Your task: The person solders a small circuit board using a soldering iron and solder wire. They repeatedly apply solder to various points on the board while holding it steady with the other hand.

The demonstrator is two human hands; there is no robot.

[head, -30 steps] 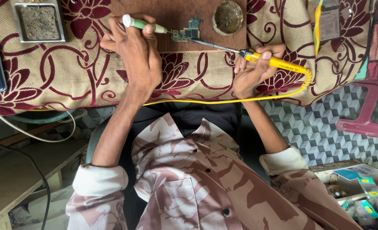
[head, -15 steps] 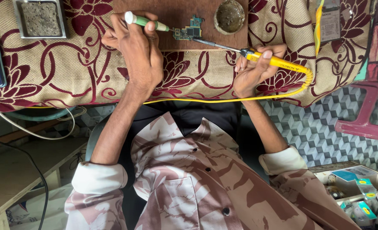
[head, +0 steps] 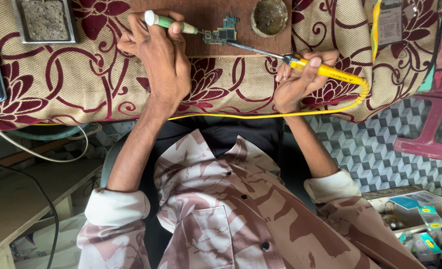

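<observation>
A small green circuit board (head: 220,35) lies on a brown wooden board (head: 206,12) on the cloth-covered table. My left hand (head: 158,60) is closed around a green-handled tool with a white cap (head: 167,21), whose thin tip touches the board's left edge. My right hand (head: 298,82) grips a yellow-handled soldering iron (head: 325,71). Its metal shaft reaches up and left to the circuit board's right side. A yellow cord (head: 260,115) runs from the iron along the table's near edge.
A round tin with dark residue (head: 269,16) stands just right of the circuit board. A square metal tray with a grey sponge (head: 44,21) sits at the far left. A flat device (head: 390,22) lies far right; a box of small parts (head: 420,224) is at my lower right.
Both hands and tools stay at the circuit board; the green tool's handle has lifted very slightly. Otherwise only the view has shifted a little.
</observation>
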